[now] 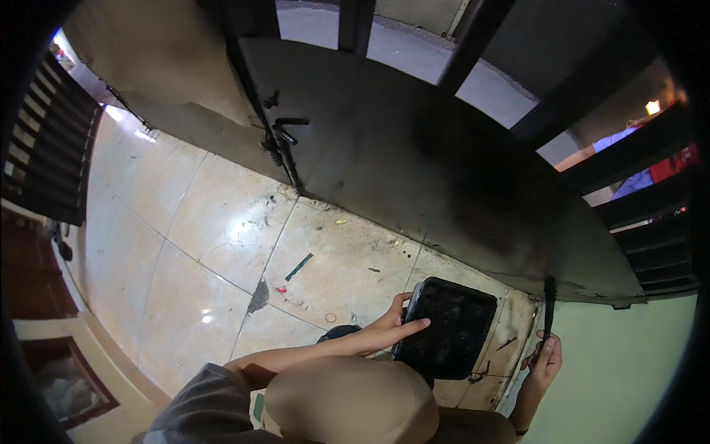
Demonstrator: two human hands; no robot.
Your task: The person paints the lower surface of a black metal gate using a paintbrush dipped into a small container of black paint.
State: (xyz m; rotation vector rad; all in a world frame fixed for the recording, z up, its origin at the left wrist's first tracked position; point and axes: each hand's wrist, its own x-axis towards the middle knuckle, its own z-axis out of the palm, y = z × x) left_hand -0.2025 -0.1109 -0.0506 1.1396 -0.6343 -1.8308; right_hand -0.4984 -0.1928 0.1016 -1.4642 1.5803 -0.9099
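L hand (396,323) is gripping black tray (450,325) over tiled floor (196,222); R hand (546,357) is holding dark brush-like tool (549,300) nr panel (429,155). Prob. partway: black patches (529,214) are showing, greyer L end (318,103) appearing undone.

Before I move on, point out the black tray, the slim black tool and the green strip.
Black tray (450,329): head view, middle of its dark face.
Slim black tool (549,309): head view, middle of its shaft.
Green strip (299,266): head view, its middle.
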